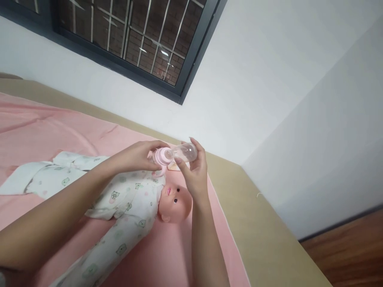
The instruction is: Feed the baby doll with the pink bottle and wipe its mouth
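My left hand (140, 155) is closed around a baby bottle (163, 156) with a pink collar and a pink handle. The bottle's teat end points right. In my right hand (196, 175), thumb and fingers grip a clear rounded cap (186, 151), its open side towards the teat. Cap and teat are very close; whether they touch I cannot tell. Below both hands a baby doll (176, 203) lies face up in a white patterned outfit, its head to the right. Part of the bottle's body is hidden by my left hand.
A pink cloth (167, 251) covers much of the tan table (248, 215). A small item with orange and white (174, 166) lies behind the bottle, partly hidden. White walls and a barred window (134, 36) stand behind the table.
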Action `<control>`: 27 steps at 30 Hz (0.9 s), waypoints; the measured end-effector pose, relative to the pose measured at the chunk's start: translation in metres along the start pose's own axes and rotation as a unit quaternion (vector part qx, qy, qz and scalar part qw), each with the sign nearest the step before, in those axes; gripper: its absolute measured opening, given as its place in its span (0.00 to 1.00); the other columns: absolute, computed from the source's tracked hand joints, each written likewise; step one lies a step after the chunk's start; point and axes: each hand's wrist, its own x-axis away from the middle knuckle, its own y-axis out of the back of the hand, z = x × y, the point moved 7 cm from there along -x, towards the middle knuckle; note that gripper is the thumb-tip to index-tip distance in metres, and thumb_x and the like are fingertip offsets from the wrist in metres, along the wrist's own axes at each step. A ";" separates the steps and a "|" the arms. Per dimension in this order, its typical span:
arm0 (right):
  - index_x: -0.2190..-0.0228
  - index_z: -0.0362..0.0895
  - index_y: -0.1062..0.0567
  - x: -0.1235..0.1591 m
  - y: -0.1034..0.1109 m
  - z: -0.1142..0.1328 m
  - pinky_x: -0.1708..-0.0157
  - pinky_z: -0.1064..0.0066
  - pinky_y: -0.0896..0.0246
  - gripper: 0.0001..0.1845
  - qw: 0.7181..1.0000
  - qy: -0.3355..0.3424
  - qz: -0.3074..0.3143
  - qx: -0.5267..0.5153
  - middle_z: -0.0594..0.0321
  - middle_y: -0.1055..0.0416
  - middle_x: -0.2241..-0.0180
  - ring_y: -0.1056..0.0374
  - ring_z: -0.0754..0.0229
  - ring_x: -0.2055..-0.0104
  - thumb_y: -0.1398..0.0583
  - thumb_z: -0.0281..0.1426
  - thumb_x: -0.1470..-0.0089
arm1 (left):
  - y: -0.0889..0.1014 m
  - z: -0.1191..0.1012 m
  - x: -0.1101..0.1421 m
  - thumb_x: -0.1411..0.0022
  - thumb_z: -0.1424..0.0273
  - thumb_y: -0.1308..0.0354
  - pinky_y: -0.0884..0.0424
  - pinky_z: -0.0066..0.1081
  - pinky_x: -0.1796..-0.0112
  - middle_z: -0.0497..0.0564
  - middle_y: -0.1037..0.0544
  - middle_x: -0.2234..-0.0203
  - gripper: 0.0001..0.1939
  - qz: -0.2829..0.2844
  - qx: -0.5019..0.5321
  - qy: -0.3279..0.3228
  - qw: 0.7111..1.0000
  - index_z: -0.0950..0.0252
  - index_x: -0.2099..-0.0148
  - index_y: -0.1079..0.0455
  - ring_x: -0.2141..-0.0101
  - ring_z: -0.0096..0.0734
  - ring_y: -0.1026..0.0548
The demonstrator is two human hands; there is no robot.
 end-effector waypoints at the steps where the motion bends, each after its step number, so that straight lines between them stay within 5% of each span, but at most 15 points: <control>1: 0.44 0.49 0.39 0.003 -0.004 0.003 0.44 0.58 0.39 0.36 1.000 0.004 0.003 0.012 0.56 0.33 0.48 0.35 0.55 0.45 0.34 0.38 0.54 | -0.002 -0.003 0.001 0.49 0.66 0.40 0.31 0.30 0.57 0.48 0.25 0.52 0.27 0.005 -0.002 0.001 1.000 0.60 0.45 0.35 0.55 0.39 0.26; 9: 0.43 0.51 0.40 0.009 -0.020 -0.007 0.42 0.55 0.42 0.35 0.991 0.003 0.043 0.128 0.58 0.36 0.45 0.39 0.53 0.43 0.36 0.36 0.52 | -0.007 -0.012 0.003 0.48 0.66 0.42 0.30 0.29 0.61 0.48 0.24 0.53 0.27 0.012 -0.023 -0.002 1.000 0.61 0.44 0.35 0.59 0.37 0.24; 16: 0.40 0.55 0.49 0.011 -0.027 -0.019 0.48 0.57 0.34 0.46 0.996 -0.042 0.032 0.068 0.57 0.43 0.42 0.40 0.54 0.43 0.34 0.34 0.56 | -0.007 -0.011 0.003 0.49 0.66 0.41 0.31 0.32 0.60 0.53 0.25 0.53 0.36 -0.029 -0.050 0.003 0.998 0.62 0.37 0.43 0.56 0.42 0.26; 27: 0.39 0.56 0.52 0.000 0.003 -0.026 0.53 0.60 0.31 0.50 0.996 -0.046 -0.047 0.061 0.56 0.43 0.43 0.37 0.56 0.47 0.34 0.34 0.58 | -0.004 -0.025 0.015 0.39 0.53 0.47 0.30 0.36 0.57 0.55 0.30 0.45 0.34 -0.030 -0.084 0.000 0.996 0.58 0.35 0.48 0.51 0.45 0.28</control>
